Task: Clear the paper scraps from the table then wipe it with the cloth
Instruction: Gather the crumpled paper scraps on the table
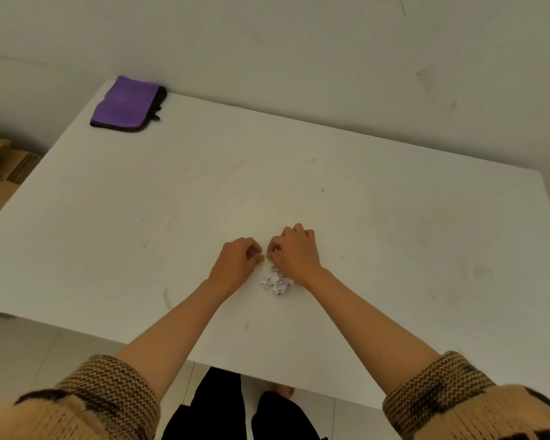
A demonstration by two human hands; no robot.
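A small heap of crumpled white paper scraps (277, 282) lies on the white table (394, 217), near its front edge. Just beyond the heap my left hand (237, 265) and my right hand (296, 252) meet, fingers curled. Their fingertips pinch a pale paper scrap (266, 264) between them; most of it is hidden by the fingers. My right wrist touches the heap's right side. The folded purple cloth (126, 104), edged in black, lies at the table's far left corner, well away from both hands.
The table top carries faint yellowish stains and a few dark specks. A pale wall runs behind the table. Cardboard boxes (0, 173) stand on the floor to the left. My legs show below the table's front edge.
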